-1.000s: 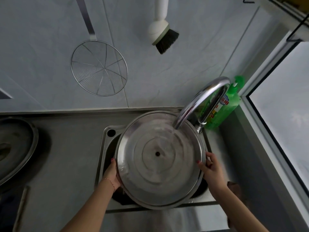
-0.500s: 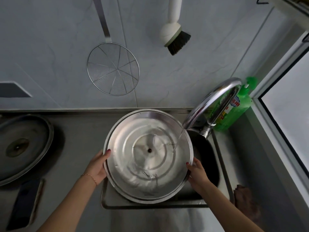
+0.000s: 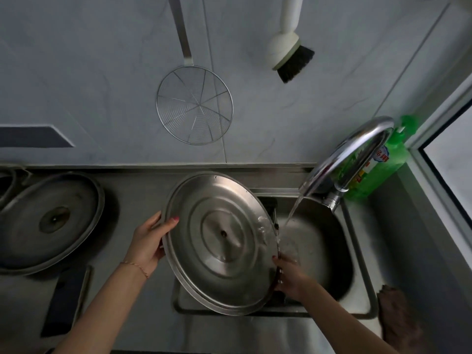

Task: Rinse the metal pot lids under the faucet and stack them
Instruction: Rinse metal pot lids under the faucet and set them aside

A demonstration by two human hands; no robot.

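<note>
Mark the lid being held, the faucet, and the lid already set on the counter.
held lid [image 3: 222,241]: head view, on its central raised disc.
faucet [image 3: 357,146]: head view, on the curved spout.
counter lid [image 3: 48,223]: head view, on its flat top near the centre knob.

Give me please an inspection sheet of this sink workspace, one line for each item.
Surface: grey counter, sink at right.
Job's things: held lid tilted over the sink's left edge; second lid lying on counter; faucet running.
Clutter: dark flat object, brown cloth, green bottle.
Grippers: left hand and right hand grip the lid's rim.
Cables: hose-like loops, far left.
Surroundings: skimmer and brush on wall.
</note>
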